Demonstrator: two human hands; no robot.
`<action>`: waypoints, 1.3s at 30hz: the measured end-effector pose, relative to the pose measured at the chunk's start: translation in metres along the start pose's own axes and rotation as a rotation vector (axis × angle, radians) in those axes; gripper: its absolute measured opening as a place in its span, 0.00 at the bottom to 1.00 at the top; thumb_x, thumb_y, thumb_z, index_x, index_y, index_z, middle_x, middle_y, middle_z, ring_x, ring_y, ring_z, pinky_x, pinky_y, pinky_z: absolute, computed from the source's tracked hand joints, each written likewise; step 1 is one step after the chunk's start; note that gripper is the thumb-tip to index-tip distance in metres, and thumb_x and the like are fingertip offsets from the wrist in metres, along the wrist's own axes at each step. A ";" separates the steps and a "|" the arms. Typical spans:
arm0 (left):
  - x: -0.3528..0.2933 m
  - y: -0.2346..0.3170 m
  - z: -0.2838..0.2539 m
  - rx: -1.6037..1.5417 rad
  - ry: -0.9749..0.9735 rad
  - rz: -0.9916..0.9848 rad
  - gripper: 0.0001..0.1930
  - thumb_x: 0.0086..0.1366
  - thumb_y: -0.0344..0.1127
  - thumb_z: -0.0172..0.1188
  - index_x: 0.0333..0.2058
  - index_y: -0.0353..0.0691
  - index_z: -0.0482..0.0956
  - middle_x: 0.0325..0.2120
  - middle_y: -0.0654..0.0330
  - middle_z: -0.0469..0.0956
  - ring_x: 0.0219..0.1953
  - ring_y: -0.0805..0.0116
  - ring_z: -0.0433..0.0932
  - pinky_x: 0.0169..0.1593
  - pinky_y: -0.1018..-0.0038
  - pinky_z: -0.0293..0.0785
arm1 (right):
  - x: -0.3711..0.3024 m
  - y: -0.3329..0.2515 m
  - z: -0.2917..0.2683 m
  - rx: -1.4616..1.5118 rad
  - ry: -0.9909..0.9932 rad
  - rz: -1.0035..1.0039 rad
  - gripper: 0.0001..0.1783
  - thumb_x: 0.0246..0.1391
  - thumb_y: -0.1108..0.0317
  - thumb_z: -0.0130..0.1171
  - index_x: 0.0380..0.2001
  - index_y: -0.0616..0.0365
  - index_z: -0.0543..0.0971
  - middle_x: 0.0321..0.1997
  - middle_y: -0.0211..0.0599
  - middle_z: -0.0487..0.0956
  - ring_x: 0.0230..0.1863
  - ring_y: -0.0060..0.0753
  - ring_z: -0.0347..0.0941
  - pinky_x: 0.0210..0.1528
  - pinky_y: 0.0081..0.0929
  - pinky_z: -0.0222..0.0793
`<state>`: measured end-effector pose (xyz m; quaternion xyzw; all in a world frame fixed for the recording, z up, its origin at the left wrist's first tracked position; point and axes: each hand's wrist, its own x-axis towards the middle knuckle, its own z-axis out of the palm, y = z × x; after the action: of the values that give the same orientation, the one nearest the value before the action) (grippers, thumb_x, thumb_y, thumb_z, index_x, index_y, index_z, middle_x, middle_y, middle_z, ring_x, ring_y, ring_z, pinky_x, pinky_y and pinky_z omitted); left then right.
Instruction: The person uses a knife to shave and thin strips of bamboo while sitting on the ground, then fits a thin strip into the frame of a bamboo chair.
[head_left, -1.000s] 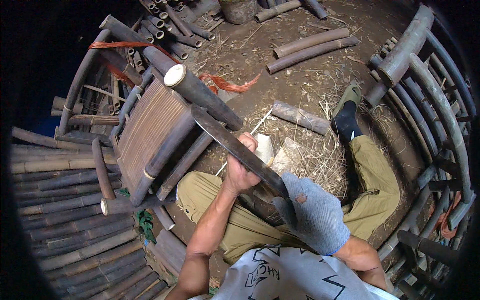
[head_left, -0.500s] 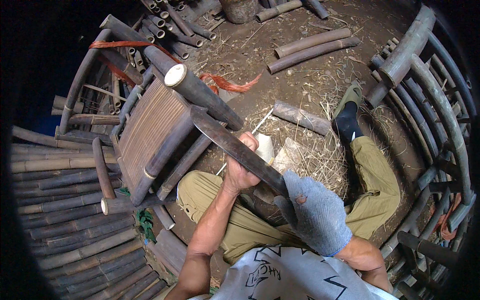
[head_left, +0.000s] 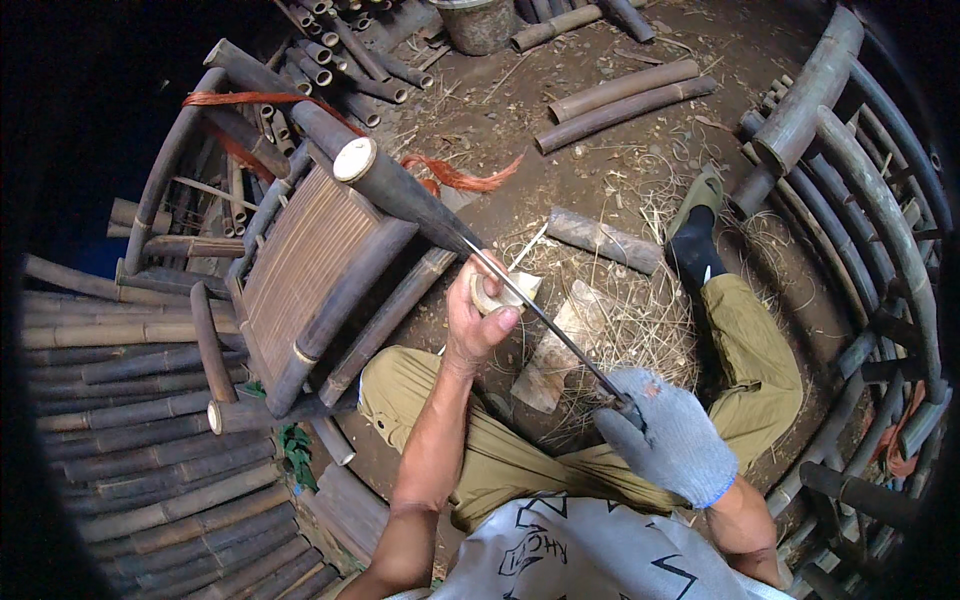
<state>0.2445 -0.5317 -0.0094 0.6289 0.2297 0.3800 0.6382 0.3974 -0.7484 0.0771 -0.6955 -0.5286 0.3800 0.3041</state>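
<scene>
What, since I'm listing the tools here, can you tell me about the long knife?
The long knife has a long, slim blade that looks like dark metal with a lighter glint along it. It shows nearly edge-on, as a narrow strip slanting from lower right to upper left. The gloved right hand grips it, hiding most of the handle. The blade crosses the pale piece in the left hand; whether they touch is unclear.
</scene>
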 end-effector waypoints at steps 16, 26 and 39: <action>-0.022 -0.021 0.003 0.206 0.039 0.177 0.36 0.53 0.69 0.65 0.37 0.40 0.65 0.35 0.63 0.62 0.37 0.72 0.62 0.44 0.74 0.62 | 0.024 -0.015 0.033 -0.079 0.193 -0.106 0.13 0.62 0.56 0.57 0.40 0.54 0.71 0.33 0.49 0.77 0.33 0.59 0.78 0.31 0.48 0.75; -0.024 -0.027 0.004 0.218 0.079 0.199 0.36 0.52 0.71 0.65 0.35 0.40 0.65 0.35 0.62 0.62 0.37 0.70 0.61 0.43 0.73 0.61 | 0.027 -0.017 0.040 -0.159 0.239 -0.128 0.15 0.60 0.56 0.59 0.41 0.55 0.71 0.28 0.46 0.77 0.28 0.52 0.79 0.26 0.43 0.75; -0.023 -0.024 0.007 0.223 0.104 0.197 0.34 0.54 0.68 0.65 0.34 0.40 0.66 0.33 0.63 0.62 0.35 0.71 0.62 0.42 0.73 0.62 | 0.028 -0.020 0.037 -0.151 0.203 -0.115 0.15 0.62 0.55 0.57 0.38 0.54 0.70 0.29 0.48 0.77 0.29 0.53 0.79 0.27 0.46 0.75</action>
<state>0.2406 -0.5514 -0.0363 0.6949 0.2402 0.4449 0.5114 0.3595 -0.7157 0.0686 -0.7198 -0.5614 0.2488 0.3238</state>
